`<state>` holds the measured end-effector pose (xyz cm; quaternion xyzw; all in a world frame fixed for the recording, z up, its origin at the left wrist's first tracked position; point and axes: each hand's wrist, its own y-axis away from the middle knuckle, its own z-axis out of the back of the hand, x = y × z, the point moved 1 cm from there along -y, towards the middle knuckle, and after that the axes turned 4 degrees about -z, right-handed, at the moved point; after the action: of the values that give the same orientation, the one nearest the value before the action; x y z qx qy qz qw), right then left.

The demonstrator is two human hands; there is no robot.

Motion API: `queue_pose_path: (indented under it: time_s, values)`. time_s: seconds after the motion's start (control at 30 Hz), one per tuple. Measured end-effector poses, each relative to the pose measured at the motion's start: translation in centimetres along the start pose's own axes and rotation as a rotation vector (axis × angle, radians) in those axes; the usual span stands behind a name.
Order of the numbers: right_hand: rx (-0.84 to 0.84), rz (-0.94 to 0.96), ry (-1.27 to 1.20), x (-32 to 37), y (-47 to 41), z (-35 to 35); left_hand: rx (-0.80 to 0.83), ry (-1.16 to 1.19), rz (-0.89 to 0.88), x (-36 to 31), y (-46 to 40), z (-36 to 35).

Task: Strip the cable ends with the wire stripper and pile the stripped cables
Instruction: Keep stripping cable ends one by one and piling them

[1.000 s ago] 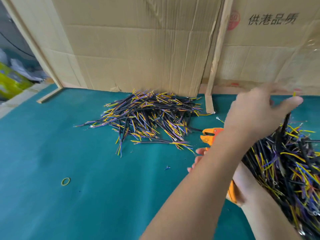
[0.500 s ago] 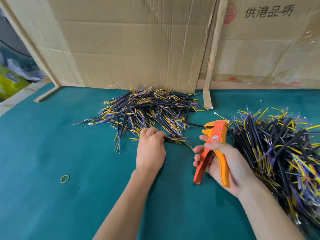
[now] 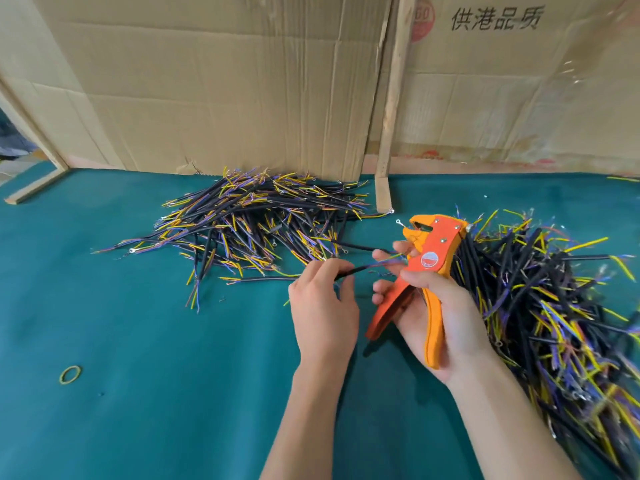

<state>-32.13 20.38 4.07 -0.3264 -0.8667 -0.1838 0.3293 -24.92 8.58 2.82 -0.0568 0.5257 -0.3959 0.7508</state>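
1. The left hand (image 3: 322, 303) pinches a black cable (image 3: 349, 270) whose coloured end reaches right toward the wire stripper (image 3: 427, 271).
2. The right hand (image 3: 440, 317) grips the stripper's handles.
3. Stripped cables (image 3: 256, 223) lie beyond the left hand; another heap (image 3: 547, 299) sits right of the right hand.

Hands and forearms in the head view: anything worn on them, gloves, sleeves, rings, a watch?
Nothing worn that shows. The left hand and right hand are bare, without gloves, rings or a watch, and both forearms are uncovered down to the frame's lower edge.
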Motion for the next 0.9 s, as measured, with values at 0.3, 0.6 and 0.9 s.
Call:
queue_pose_path:
  time_s: [0.3,0.6,0.9]
  values:
    - [-0.027,0.006,0.029,-0.1,-0.3,0.2,-0.069,-0.052,-0.065,0.4,0.3,0.0]
    - [-0.067,0.026,0.090,0.0,-0.7,0.4,0.055,0.005,0.069,1.0,-0.9,-0.3]
    - [-0.047,0.020,0.154,0.1,-1.0,0.5,0.317,0.260,0.226,1.4,-1.6,-0.1]
